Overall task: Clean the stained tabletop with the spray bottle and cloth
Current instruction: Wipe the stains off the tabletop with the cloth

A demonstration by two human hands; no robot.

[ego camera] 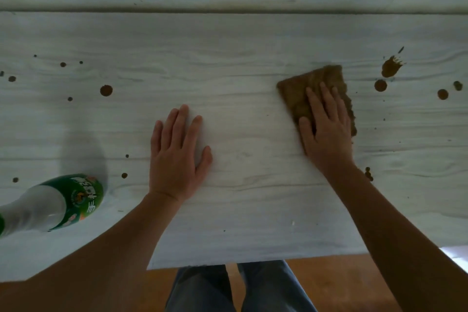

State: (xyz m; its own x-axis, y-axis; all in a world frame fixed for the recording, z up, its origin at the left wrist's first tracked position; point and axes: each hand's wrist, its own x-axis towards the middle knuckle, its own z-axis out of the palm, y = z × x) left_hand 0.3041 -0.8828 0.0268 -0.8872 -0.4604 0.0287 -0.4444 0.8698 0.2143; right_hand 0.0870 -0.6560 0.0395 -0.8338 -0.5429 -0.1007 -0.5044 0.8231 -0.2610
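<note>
overhead, wiping stage of the clean. the right hand (326, 132) lies flat on the brown cloth (310, 78), fingers (325, 99) straight and slightly spread, palm pressing the cloth onto the pale wood-grain tabletop (240, 43) at about 2 o'clock of the view. the left hand (177, 154) rests open near the centre, fingers straight and flat on the bare surface, holding nothing; it appears to serve as a brace. the spray bottle (60, 200), green-labelled, stands apart at 8 o'clock, untouched by either hand. the band between the hands looks free of marks. brown stains (442, 94) remain on both flanks: a splat (390, 67) and round drops (380, 85) just beyond the cloth at its 2 to 3 o'clock, a small smear (368, 173) beside the right wrist at 5 o'clock, and scattered drops (106, 90) out at 9 to 10 o'clock of the view.

technique, as judged: carry the cloth toward 3 o'clock so that its leading edge covers the splat fully before drawing it back; press through the whole palm, not the fingertips, so the cloth does not ruck or slip out. overlap each pass with the cleaned band, and turn to a fresher face if the cloth begins to leave streaks. the left-side drops would call for a shift of the bracing hand, and probably a fresh spray from the bottle first.
</note>
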